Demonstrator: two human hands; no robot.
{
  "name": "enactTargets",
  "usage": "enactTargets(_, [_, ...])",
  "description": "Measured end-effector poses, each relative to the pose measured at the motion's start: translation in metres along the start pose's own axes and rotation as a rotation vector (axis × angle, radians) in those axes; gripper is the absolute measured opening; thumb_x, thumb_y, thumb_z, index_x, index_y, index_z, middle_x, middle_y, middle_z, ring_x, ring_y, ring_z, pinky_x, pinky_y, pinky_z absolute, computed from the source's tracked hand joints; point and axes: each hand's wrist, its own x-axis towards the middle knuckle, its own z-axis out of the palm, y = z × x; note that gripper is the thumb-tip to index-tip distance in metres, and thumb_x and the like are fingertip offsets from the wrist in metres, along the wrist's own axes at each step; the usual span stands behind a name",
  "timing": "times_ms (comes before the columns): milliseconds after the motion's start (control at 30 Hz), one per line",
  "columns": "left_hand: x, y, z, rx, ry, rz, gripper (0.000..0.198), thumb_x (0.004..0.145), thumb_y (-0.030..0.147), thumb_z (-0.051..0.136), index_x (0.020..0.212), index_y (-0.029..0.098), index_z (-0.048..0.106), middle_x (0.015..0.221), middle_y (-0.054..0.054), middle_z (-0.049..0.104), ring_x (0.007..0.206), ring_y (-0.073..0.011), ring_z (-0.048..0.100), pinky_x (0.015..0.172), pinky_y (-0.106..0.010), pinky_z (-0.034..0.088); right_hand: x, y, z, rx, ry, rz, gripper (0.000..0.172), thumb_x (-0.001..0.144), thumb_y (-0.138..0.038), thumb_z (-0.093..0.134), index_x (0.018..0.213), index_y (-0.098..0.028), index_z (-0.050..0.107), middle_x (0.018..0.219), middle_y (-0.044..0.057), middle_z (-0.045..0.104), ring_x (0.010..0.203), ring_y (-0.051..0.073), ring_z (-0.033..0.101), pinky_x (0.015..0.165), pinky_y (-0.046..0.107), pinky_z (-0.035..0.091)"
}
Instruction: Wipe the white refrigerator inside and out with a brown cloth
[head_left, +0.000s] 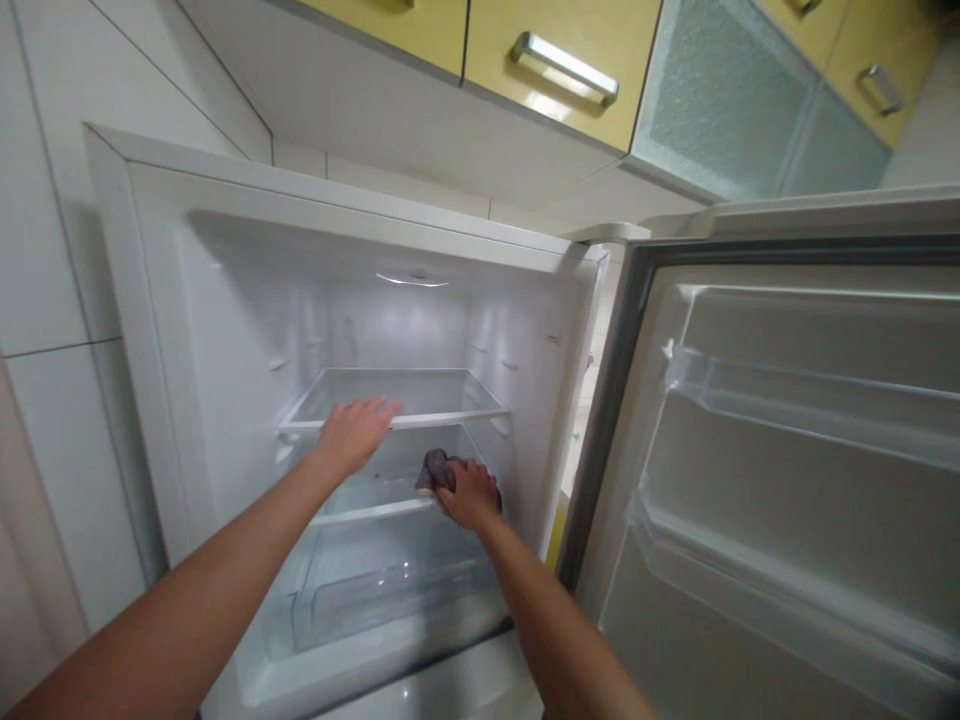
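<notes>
In the head view, my right hand (474,495) is closed on a dark greyish-purple cloth (437,470). It presses the bunched cloth onto the right part of the lower fridge shelf (375,512), by its front edge. My left hand (358,432) is at the white front edge of the upper glass shelf (450,418), its fingers stretched out to the right over the edge. Its thumb is hidden. Both shelves sit inside a white refrigerator (345,210).
The fridge door (787,480) stands wide open at the right, with clear door racks (810,405). Below the shelves is a transparent drawer (397,595). Yellow cabinets (555,60) with metal handles hang overhead, and a tiled wall (60,250) rises close on the left.
</notes>
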Motion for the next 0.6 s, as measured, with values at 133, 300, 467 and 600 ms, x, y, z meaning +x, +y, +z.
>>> enactTargets(133, [0.004, -0.005, -0.002, -0.004, -0.056, 0.01, 0.052, 0.107, 0.013, 0.046, 0.156, 0.026, 0.057, 0.158, -0.017, 0.06, 0.139, -0.0343, 0.063, 0.104, -0.051, 0.054, -0.002, -0.004, -0.009, 0.032, -0.032, 0.027, 0.055, 0.096, -0.049, 0.063, 0.148, -0.031, 0.063, 0.15, 0.012, 0.057, 0.138, 0.037, 0.054, 0.111, 0.051, 0.046])
enactTargets(300, [-0.007, -0.013, -0.018, -0.021, -0.03, 0.06, 0.059, 0.108, 0.04, 0.058, 0.164, 0.023, 0.047, 0.162, -0.015, 0.058, 0.145, -0.0312, 0.058, 0.116, -0.047, 0.047, -0.036, -0.019, -0.042, 0.303, 0.142, -0.092, 0.047, 0.096, -0.033, 0.058, 0.142, -0.028, 0.069, 0.129, 0.009, 0.069, 0.122, 0.027, 0.065, 0.108, 0.037, 0.05])
enactTargets(467, [-0.041, -0.009, -0.027, 0.018, 0.062, -0.041, 0.037, 0.109, 0.023, 0.05, 0.14, 0.017, 0.07, 0.133, -0.019, 0.072, 0.123, -0.0351, 0.068, 0.101, -0.048, 0.053, -0.054, -0.031, -0.109, 0.264, 0.681, -0.264, 0.059, 0.095, -0.037, 0.061, 0.153, -0.026, 0.061, 0.15, 0.013, 0.056, 0.138, 0.03, 0.055, 0.12, 0.043, 0.045])
enactTargets(600, [-0.054, -0.006, -0.025, 0.027, 0.058, -0.086, 0.046, 0.101, 0.003, 0.048, 0.14, 0.018, 0.069, 0.123, -0.015, 0.075, 0.112, -0.0303, 0.071, 0.09, -0.041, 0.057, 0.002, -0.039, -0.16, -0.025, 0.589, -0.109, 0.06, 0.099, -0.054, 0.061, 0.154, -0.03, 0.06, 0.154, 0.015, 0.056, 0.14, 0.038, 0.053, 0.119, 0.057, 0.043])
